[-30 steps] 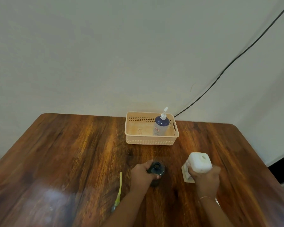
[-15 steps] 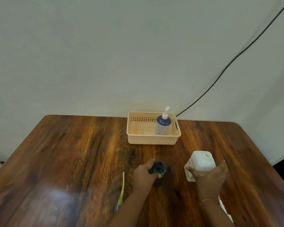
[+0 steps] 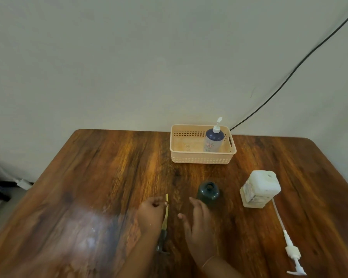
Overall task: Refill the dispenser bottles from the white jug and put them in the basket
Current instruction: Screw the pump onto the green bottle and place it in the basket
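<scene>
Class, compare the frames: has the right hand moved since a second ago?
Yes. The right hand has let go of the jug and moved left, now beside the open dark bottle.

Home-like rm — wood table (image 3: 109, 177), plain wall (image 3: 129, 57)

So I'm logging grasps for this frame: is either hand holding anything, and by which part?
The left hand has its fingertips at the yellow tube of the pump lying on the table; whether it grips it cannot be told. The right hand holds nothing.
</scene>
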